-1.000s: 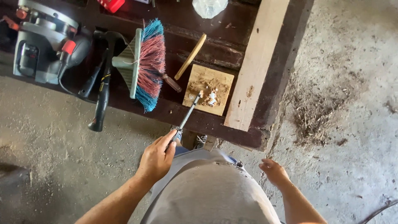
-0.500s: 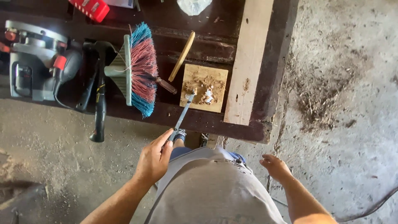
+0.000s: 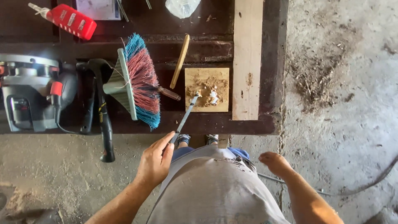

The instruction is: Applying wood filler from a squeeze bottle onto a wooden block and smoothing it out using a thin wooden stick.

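My left hand point(image 3: 155, 161) grips the lower end of a thin metal tool point(image 3: 185, 116), whose tip rests in a lumpy white-and-brown paste on a small square wooden board point(image 3: 207, 90) on the dark workbench point(image 3: 207, 124). My right hand point(image 3: 275, 163) hangs loosely at my side over the concrete floor, holding nothing, with its fingers curled.
A brush head with blue and red bristles point(image 3: 137, 83), a hammer point(image 3: 103, 108) and a power saw point(image 3: 29, 93) lie left of the board. A light plank point(image 3: 247, 58), a wooden stick point(image 3: 180, 61), a red bottle point(image 3: 68, 20) and a floor debris pile point(image 3: 309, 79) are nearby.
The view has shifted so the bench sits lower and closer. My left hand keeps the metal tool, its tip staying in the paste on the board. My right hand stayed at my side.
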